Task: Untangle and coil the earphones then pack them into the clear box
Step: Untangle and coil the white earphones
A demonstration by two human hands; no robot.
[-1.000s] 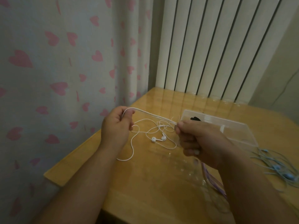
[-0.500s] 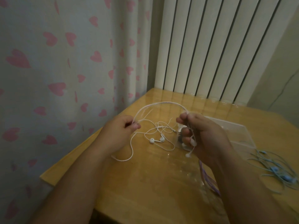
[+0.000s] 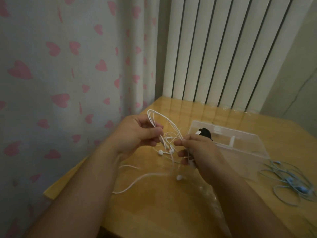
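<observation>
Two hands hold the white earphones [image 3: 160,152] up over the worktop [image 3: 154,212]. I see the left hand [image 3: 135,133] with its fingers [image 3: 155,132] curled, pinching several loops of cord. The loops arch up and across to the right hand [image 3: 199,152], whose thumb and fingers [image 3: 180,143] are clamped on the other side of them. Two earbuds hang just below, between the hands, and loose cord trails down onto the worktop toward its near-left edge. The box [image 3: 248,145] sits on the worktop just behind the right hand, with a black thing [image 3: 205,133] in its left end. Blue earphones [image 3: 291,181] lie tangled near the box, to its right. A curtain [image 3: 51,66] with pink hearts hangs at the left.
</observation>
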